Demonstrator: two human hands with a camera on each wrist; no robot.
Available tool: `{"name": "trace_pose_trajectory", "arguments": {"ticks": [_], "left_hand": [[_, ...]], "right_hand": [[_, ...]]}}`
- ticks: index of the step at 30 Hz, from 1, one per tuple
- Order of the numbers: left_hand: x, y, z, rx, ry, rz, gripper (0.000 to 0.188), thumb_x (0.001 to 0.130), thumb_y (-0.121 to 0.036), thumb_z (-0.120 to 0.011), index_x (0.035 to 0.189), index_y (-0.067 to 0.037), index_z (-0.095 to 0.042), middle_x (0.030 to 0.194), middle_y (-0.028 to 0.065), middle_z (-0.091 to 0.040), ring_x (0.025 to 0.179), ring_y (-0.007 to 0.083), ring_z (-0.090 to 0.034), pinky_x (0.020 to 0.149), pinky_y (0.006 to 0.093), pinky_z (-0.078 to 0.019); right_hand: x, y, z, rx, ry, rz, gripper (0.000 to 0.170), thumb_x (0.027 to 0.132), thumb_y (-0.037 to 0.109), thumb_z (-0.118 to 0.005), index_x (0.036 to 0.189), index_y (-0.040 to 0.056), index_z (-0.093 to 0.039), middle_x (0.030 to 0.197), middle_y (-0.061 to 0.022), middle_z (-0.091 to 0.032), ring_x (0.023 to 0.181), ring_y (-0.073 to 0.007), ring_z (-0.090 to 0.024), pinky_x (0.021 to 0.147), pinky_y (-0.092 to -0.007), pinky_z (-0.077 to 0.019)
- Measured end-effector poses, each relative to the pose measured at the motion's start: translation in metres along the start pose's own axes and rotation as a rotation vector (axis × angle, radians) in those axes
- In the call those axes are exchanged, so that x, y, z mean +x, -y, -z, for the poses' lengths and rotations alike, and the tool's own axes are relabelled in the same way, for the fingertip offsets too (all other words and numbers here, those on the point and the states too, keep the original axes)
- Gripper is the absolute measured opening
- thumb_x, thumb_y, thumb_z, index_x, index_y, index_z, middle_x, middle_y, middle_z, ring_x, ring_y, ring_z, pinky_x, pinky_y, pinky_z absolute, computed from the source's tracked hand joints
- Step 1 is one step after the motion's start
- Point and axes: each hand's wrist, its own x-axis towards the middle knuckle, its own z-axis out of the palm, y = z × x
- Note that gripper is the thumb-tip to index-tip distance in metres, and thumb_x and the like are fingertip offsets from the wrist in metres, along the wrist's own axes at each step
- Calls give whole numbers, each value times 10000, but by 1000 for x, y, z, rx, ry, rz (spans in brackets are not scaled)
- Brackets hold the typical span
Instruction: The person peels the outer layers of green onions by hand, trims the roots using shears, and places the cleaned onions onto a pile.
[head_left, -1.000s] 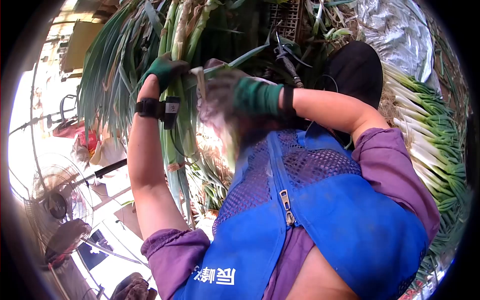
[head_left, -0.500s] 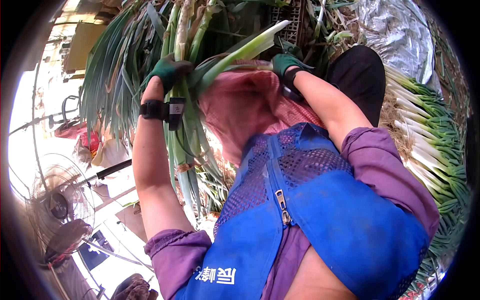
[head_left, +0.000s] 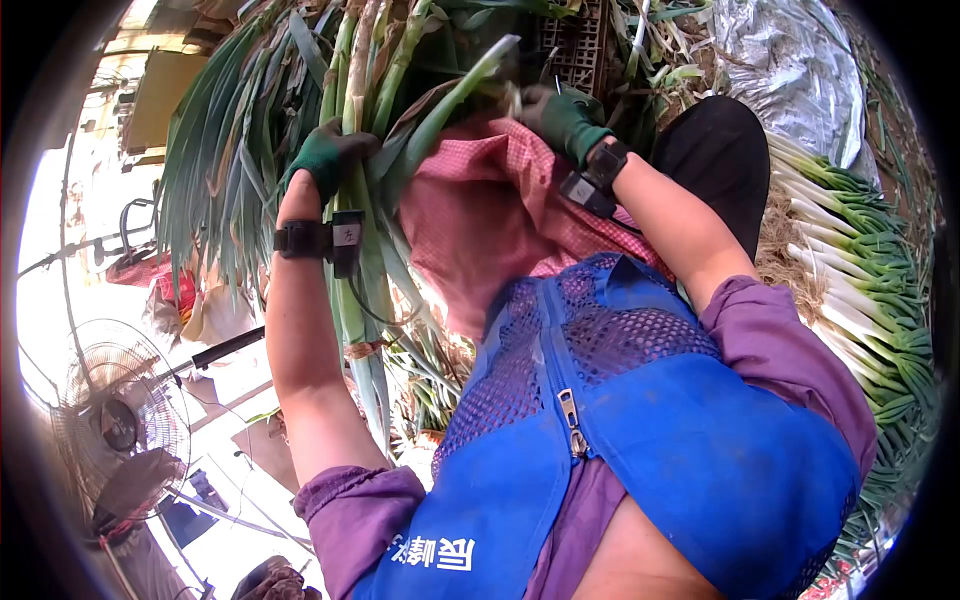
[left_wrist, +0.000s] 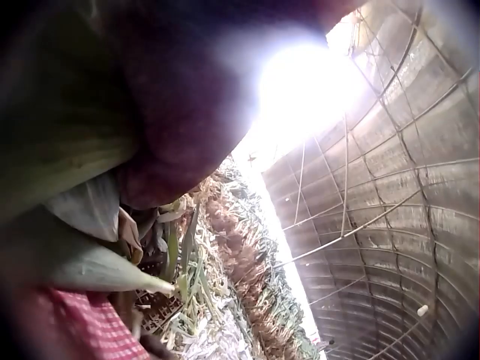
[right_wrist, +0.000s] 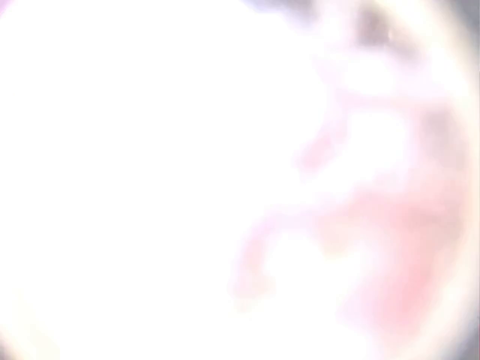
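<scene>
In the head view my left hand (head_left: 333, 158), in a green and dark glove, grips long green onions (head_left: 352, 215) near the upper left. A cut green leaf end (head_left: 455, 105) sticks out beyond it to the right. The left wrist view shows the dark glove (left_wrist: 184, 112) close up against a thick green stalk (left_wrist: 67, 127). My gloved right hand (head_left: 565, 120) is raised above the pink checked cloth (head_left: 470, 200) over the lap. A small pale blurred piece (head_left: 514, 99) shows at its fingertips; I cannot tell whether they pinch it. Glare washes out the right wrist view.
A large bunch of green onion leaves (head_left: 225, 140) hangs at the left. Trimmed green onions (head_left: 840, 270) lie in a row at the right, near silvery sheeting (head_left: 790, 70). A plastic crate (head_left: 575, 45) is at the top, and a fan (head_left: 120, 425) stands at lower left.
My right hand swings from beside the left hand out to the right, then slightly back left and up. The pink cloth and the leaf end come into view. My left hand keeps its grip.
</scene>
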Motion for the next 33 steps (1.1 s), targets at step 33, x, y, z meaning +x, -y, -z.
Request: {"name": "trace_pose_trajectory", "arguments": {"ticks": [33], "left_hand": [[-30,-100,-133,372,2,-139,536,813,-478,-651,1134,-50,-619,920,192,-720,866,326,-718,773,429,-551]], "right_hand": [[-47,-73,36,-619,7,-292,795,783,408,-700,1390,-20,-416,1401,-311,-493,1287,-436,-517,1052,-498,-422]]}}
